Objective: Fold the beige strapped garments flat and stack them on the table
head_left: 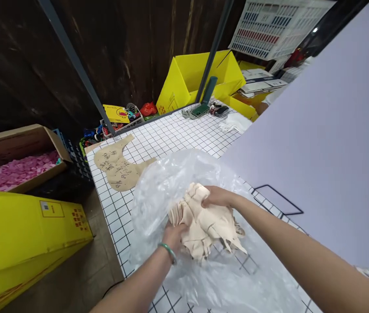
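A bunched stack of cream fabric pieces (200, 217) lies on a crumpled clear plastic bag (158, 182) on the gridded table. From the lower left, my left hand (175, 234), with a green bangle at the wrist, is closed around the left edge of the stack. At the upper right of the stack, my right hand (217, 196) is closed on the fabric, its fingers partly hidden behind the folds. Left of the bag is a brown paper pattern (119, 169) with handwriting on it.
The table (158, 134) has a green phone-like item (200, 109) and white cloth (236, 123) at its far end. Yellow boxes (184, 82) stand behind it. At left are a carton of pink pieces (18, 169) and a yellow box (41, 230). A pale panel (321, 143) borders the right.
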`<state>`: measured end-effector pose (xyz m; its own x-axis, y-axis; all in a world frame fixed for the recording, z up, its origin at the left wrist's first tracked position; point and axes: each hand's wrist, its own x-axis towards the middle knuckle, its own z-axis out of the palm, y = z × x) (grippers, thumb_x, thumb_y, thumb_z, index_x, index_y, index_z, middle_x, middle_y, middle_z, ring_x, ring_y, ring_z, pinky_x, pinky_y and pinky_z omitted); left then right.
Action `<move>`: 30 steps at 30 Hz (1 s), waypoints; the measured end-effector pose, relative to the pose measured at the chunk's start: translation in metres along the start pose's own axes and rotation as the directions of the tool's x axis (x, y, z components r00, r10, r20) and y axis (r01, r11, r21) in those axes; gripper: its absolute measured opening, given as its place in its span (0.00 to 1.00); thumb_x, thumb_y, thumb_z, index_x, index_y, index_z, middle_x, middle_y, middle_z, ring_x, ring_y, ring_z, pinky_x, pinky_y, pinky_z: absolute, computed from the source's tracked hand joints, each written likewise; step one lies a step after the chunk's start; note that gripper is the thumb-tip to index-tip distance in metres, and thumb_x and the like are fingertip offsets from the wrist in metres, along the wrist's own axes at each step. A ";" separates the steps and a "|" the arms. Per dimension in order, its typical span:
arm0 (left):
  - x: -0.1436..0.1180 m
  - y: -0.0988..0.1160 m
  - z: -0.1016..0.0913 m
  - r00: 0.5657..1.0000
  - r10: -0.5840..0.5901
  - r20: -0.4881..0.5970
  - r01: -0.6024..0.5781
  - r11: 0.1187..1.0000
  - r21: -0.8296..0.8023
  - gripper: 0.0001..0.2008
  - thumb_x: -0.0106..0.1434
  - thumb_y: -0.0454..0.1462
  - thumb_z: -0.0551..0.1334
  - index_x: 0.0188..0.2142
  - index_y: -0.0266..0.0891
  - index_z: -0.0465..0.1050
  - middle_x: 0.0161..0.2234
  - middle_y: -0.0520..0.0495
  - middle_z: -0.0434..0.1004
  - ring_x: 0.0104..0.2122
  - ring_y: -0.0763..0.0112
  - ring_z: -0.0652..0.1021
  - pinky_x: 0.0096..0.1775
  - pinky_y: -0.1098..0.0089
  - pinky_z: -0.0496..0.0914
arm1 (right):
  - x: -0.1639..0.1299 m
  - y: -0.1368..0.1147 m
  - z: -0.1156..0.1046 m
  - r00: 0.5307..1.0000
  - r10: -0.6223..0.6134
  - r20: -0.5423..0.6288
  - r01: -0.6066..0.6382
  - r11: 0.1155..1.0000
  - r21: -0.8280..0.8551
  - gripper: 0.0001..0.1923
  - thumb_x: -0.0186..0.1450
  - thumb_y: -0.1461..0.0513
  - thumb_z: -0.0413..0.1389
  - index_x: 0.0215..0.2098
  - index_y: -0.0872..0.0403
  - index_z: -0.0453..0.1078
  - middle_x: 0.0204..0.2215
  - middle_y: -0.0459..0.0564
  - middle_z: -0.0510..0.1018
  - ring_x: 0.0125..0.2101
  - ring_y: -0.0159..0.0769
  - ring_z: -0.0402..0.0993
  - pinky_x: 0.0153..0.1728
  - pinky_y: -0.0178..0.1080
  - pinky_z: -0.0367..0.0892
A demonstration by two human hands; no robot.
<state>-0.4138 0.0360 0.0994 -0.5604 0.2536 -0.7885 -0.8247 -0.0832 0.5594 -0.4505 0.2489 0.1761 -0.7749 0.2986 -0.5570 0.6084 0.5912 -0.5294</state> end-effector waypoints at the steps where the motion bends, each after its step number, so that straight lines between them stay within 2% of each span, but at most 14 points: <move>1: -0.002 0.000 -0.001 1.000 -0.020 -0.003 0.020 0.999 -0.046 0.27 0.41 0.29 0.66 0.45 0.36 0.74 0.38 0.41 0.83 0.38 0.52 0.83 0.36 0.61 0.77 | 0.011 -0.002 -0.001 0.999 0.004 0.034 -0.003 1.000 -0.029 0.19 0.39 0.68 0.66 0.30 0.51 0.79 0.26 0.46 0.81 0.29 0.45 0.78 0.29 0.39 0.69; 4: -0.005 0.005 -0.006 1.000 0.016 0.021 -0.012 0.977 -0.212 0.27 0.41 0.30 0.69 0.45 0.35 0.74 0.40 0.41 0.83 0.42 0.53 0.82 0.40 0.63 0.77 | 0.041 -0.020 -0.013 0.993 -0.016 0.113 0.029 0.994 -0.106 0.24 0.42 0.67 0.65 0.39 0.50 0.79 0.35 0.48 0.83 0.38 0.49 0.78 0.36 0.41 0.70; 7: 0.003 0.005 -0.011 0.997 0.068 -0.030 -0.074 0.935 -0.347 0.25 0.44 0.30 0.71 0.44 0.36 0.74 0.42 0.42 0.83 0.45 0.56 0.82 0.42 0.66 0.78 | 0.072 -0.054 -0.015 0.957 -0.194 0.216 0.227 0.964 -0.141 0.28 0.47 0.65 0.64 0.48 0.46 0.76 0.43 0.45 0.82 0.45 0.47 0.76 0.44 0.40 0.69; 9: 0.013 0.000 -0.013 0.994 0.017 -0.111 -0.061 0.913 -0.403 0.22 0.45 0.28 0.71 0.42 0.37 0.75 0.41 0.43 0.83 0.43 0.59 0.82 0.41 0.68 0.78 | 0.091 -0.078 -0.002 0.893 -0.302 0.333 0.379 0.904 -0.196 0.29 0.49 0.64 0.63 0.50 0.46 0.74 0.45 0.44 0.81 0.46 0.44 0.76 0.44 0.39 0.69; 11: 0.024 -0.008 -0.016 0.982 -0.064 -0.180 -0.023 0.894 -0.448 0.19 0.47 0.25 0.69 0.40 0.37 0.75 0.39 0.44 0.83 0.40 0.62 0.83 0.39 0.70 0.78 | 0.110 -0.099 0.019 0.858 -0.297 0.419 0.437 0.851 -0.291 0.28 0.48 0.65 0.63 0.49 0.48 0.73 0.44 0.46 0.81 0.44 0.45 0.76 0.42 0.39 0.70; 15: 0.034 -0.021 -0.022 0.983 -0.093 -0.158 0.001 0.864 -0.503 0.14 0.49 0.24 0.70 0.35 0.37 0.76 0.38 0.42 0.83 0.40 0.62 0.83 0.38 0.70 0.78 | 0.142 -0.123 0.056 0.882 -0.202 0.427 0.393 0.814 -0.427 0.32 0.46 0.67 0.62 0.51 0.52 0.73 0.42 0.53 0.81 0.41 0.50 0.78 0.37 0.43 0.71; 19: 0.039 -0.023 -0.024 0.982 -0.088 -0.167 -0.013 0.851 -0.525 0.14 0.49 0.25 0.71 0.34 0.38 0.75 0.41 0.42 0.83 0.45 0.59 0.82 0.42 0.68 0.78 | 0.160 -0.136 0.075 0.882 -0.228 0.412 0.416 0.787 -0.455 0.32 0.46 0.67 0.64 0.51 0.51 0.73 0.43 0.54 0.80 0.43 0.52 0.78 0.42 0.46 0.70; 22: 0.044 -0.018 -0.021 0.975 -0.105 -0.197 -0.028 0.819 -0.573 0.14 0.51 0.25 0.70 0.35 0.39 0.75 0.42 0.42 0.83 0.47 0.61 0.81 0.44 0.69 0.78 | 0.159 -0.139 0.090 0.870 -0.331 0.366 0.475 0.763 -0.438 0.31 0.50 0.65 0.65 0.53 0.50 0.72 0.54 0.55 0.76 0.57 0.57 0.68 0.55 0.51 0.63; 24: 0.039 -0.019 -0.021 0.971 -0.140 -0.192 0.001 0.812 -0.583 0.13 0.52 0.26 0.70 0.35 0.39 0.75 0.40 0.44 0.82 0.43 0.65 0.82 0.42 0.72 0.77 | 0.152 -0.133 0.092 0.859 -0.402 0.317 0.507 0.755 -0.416 0.34 0.54 0.63 0.64 0.59 0.49 0.68 0.62 0.54 0.68 0.65 0.56 0.56 0.61 0.53 0.54; 25: 0.032 -0.021 -0.023 0.971 -0.170 -0.171 0.043 0.819 -0.572 0.11 0.53 0.27 0.71 0.34 0.39 0.74 0.37 0.45 0.82 0.39 0.67 0.82 0.40 0.74 0.77 | 0.147 -0.127 0.087 0.853 -0.429 0.298 0.519 0.755 -0.401 0.37 0.55 0.62 0.64 0.63 0.49 0.63 0.65 0.53 0.64 0.66 0.54 0.54 0.62 0.51 0.53; 27: 0.009 -0.026 -0.029 0.966 -0.245 -0.086 0.168 0.842 -0.512 0.11 0.52 0.31 0.73 0.30 0.40 0.72 0.32 0.48 0.80 0.32 0.71 0.81 0.36 0.75 0.75 | 0.137 -0.107 0.066 0.840 -0.483 0.247 0.542 0.771 -0.335 0.39 0.60 0.57 0.61 0.68 0.48 0.56 0.67 0.51 0.62 0.64 0.47 0.58 0.61 0.46 0.56; 28: -0.006 -0.026 -0.033 0.959 -0.282 -0.027 0.240 0.859 -0.451 0.12 0.51 0.33 0.74 0.30 0.40 0.72 0.31 0.48 0.79 0.31 0.71 0.80 0.36 0.74 0.75 | 0.132 -0.095 0.051 0.842 -0.502 0.196 0.539 0.787 -0.299 0.36 0.63 0.55 0.58 0.68 0.48 0.55 0.66 0.51 0.63 0.62 0.44 0.62 0.59 0.43 0.60; 29: -0.020 -0.024 -0.036 0.953 -0.299 0.051 0.297 0.886 -0.356 0.12 0.50 0.35 0.75 0.30 0.40 0.73 0.32 0.47 0.79 0.32 0.69 0.80 0.36 0.72 0.75 | 0.128 -0.081 0.036 0.858 -0.498 0.125 0.512 0.808 -0.291 0.32 0.66 0.54 0.55 0.67 0.48 0.56 0.64 0.50 0.66 0.59 0.41 0.66 0.57 0.41 0.62; 30: -0.031 -0.017 -0.039 0.953 -0.276 0.124 0.299 0.926 -0.231 0.13 0.50 0.37 0.75 0.32 0.40 0.75 0.35 0.45 0.80 0.34 0.66 0.81 0.38 0.70 0.75 | 0.126 -0.068 0.022 0.885 -0.465 0.039 0.452 0.834 -0.317 0.28 0.67 0.55 0.53 0.65 0.48 0.59 0.61 0.51 0.69 0.57 0.41 0.68 0.55 0.41 0.63</move>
<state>-0.3853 -0.0076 0.1046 -0.2966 0.3837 -0.8745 -0.9486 -0.2241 0.2234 -0.5856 0.2295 0.1284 -0.9616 -0.0397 -0.2716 0.1029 0.8653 -0.4906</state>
